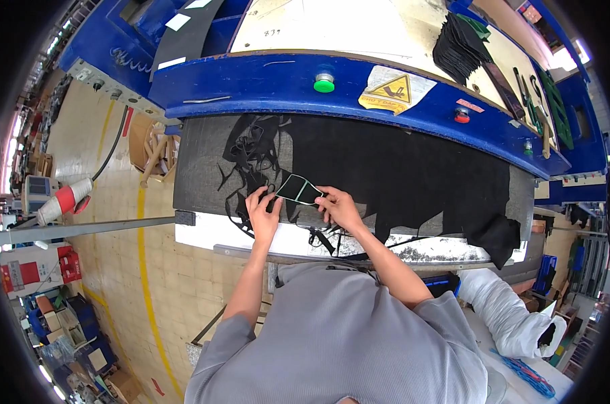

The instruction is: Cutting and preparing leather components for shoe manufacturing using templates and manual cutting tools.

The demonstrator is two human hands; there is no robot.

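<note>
A small cutting die (pixel 301 200), a thin pale-green frame with one crossbar, is held level over the black sheet material. My left hand (pixel 263 210) pinches its left end between thumb and fingers. At the opposite end, my right hand (pixel 339 209) grips the corner with its fingers curled. Black sheet material (pixel 385 158) covers much of the grey cutting bed (pixel 204 158) below, its near edge cut ragged. Thin black offcuts (pixel 252 145) lie tangled to the left, some partly behind my left hand.
A blue press beam (pixel 264 84) crosses beyond the bed, with a green button (pixel 324 83) and a red button (pixel 461 116). Stacked black cut pieces (pixel 458 47) sit on its top. A bunched black cloth (pixel 496 239) hangs over the near right edge. A white wrapped roll (pixel 503 310) lies right of me.
</note>
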